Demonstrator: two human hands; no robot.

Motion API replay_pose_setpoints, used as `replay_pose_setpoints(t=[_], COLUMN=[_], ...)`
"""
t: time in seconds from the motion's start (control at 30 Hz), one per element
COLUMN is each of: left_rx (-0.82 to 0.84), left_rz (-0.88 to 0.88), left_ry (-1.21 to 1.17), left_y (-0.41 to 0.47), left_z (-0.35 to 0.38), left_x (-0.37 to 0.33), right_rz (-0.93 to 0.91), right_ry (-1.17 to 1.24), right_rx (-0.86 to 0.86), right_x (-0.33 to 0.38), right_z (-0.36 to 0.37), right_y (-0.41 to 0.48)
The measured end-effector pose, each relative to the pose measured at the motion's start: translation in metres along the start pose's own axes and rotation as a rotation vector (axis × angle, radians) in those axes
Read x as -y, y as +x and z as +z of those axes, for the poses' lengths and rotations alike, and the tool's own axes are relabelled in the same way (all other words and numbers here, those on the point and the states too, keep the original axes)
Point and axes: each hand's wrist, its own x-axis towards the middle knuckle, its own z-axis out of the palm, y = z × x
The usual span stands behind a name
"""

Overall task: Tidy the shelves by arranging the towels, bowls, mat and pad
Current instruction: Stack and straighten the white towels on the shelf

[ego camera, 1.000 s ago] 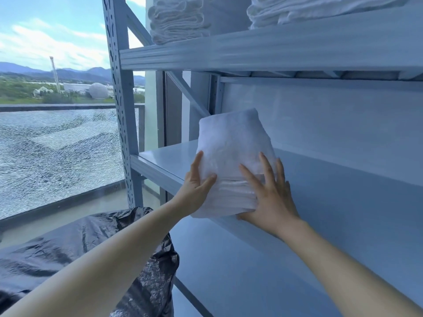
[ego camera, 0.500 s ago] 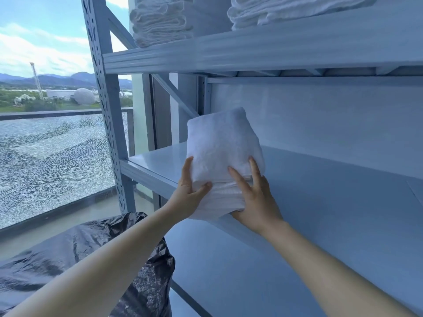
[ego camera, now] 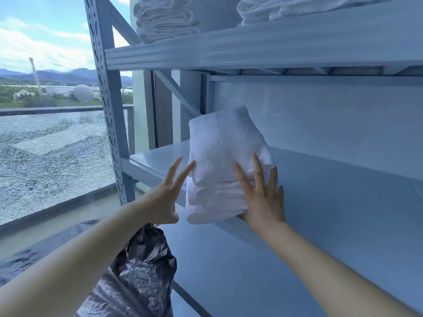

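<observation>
1. The right hand (ego camera: 263, 200) presses flat, fingers straight and spread, on the stack of folded white cloth towels (ego camera: 224, 156). The left hand (ego camera: 163, 202) is spread too, its fingertips at the stack's side.
2. Between the hands, the stack sits at the front edge of the pale grey metal shelf board (ego camera: 332, 191).
3. Above the hands lie more folded white towels (ego camera: 164, 19). Below the left wrist is a crumpled black plastic bag (ego camera: 142, 271), and beyond it a cracked glass window (ego camera: 52, 156).

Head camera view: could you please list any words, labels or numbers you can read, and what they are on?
None can be read. The folded towels, the grey shelf, its slotted post and the black bag show no print; the far buildings outside are too small to show any sign.
</observation>
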Motion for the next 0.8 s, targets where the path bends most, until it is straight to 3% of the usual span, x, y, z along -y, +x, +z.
replay_pose_setpoints(t=[0.17, 0.23, 0.3, 0.37, 0.43, 0.57, 0.8], left_rx=[-0.302, -0.339, -0.379, -0.444, -0.316, -0.318, -0.401], left_rz=[0.196, 0.299, 0.252, 0.260, 0.373, 0.391, 0.245], left_ry=[0.243, 0.336, 0.548, 0.407, 0.171, 0.021, 0.305], left_y=[0.029, 0.041, 0.047, 0.047, 0.043, 0.029, 0.015], left_z=[0.000, 0.011, 0.015, 0.019, 0.016, 0.006, 0.011], left_x=[-0.001, -0.004, -0.009, -0.010, -0.015, -0.032, -0.033], right_rz=[-0.088, -0.101, -0.091, -0.084, -0.080, -0.075, 0.070], right_ry=[0.173, 0.206, 0.243, 0.278, 0.292, 0.265, -0.096], right_rx=[-0.019, -0.048, -0.075, -0.099, -0.113, -0.139, -0.237], right_x=[-0.005, -0.008, -0.011, -0.013, -0.015, -0.022, -0.021], right_z=[0.006, 0.009, 0.012, 0.013, 0.011, 0.000, -0.020], right_y=[0.001, 0.001, 0.001, 0.000, -0.004, -0.021, -0.047])
